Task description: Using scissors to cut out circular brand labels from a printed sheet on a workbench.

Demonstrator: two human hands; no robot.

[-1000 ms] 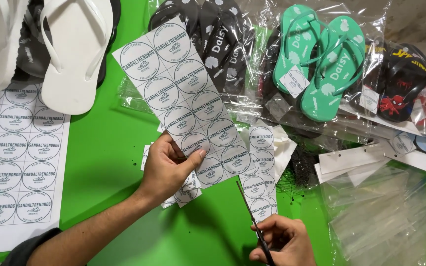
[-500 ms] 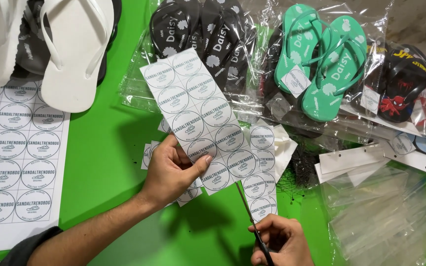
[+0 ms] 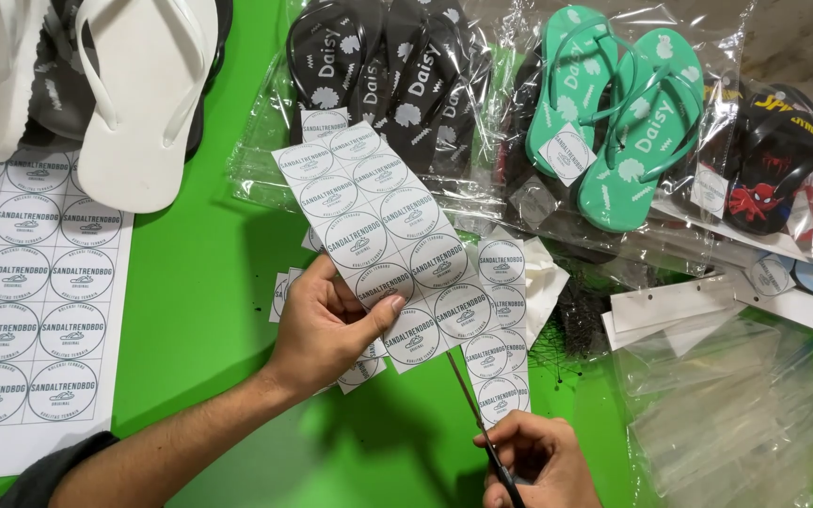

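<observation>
So the left hand [image 3: 326, 325] is pinching a strip of round labels [image 3: 388, 240] by its lower left edge, thumb on top and fingers underneath, holding it up at a slant above the green surface [image 3: 199, 310]. The strip is two circles wide and runs up toward the top of the frame. The right hand [image 3: 538, 461] sits at the bottom edge, clenched around the handles of a pair of scissors [image 3: 472, 414], and the thin blades point up and touch the bottom end of the strip, right by the lowest circles. I can't really tell how far apart the blades are. Just right of the held strip, a narrower cut strip of the same labels [image 3: 501, 320] lies flat, and a few loose cut bits [image 3: 361, 372] peek out under the left hand. Off to the far left there's a full uncut sheet of labels [image 3: 25, 301], with a pair of white flip-flops [image 3: 96, 85] resting above it. Along the top, bagged pairs: black flip-flops [image 3: 388, 75], then mint green ones [image 3: 623, 122], then a black pair with a red cartoon figure [image 3: 769, 160]. Lower right has a pile of clear plastic bags [image 3: 745, 414] and some white card strips [image 3: 698, 306].
</observation>
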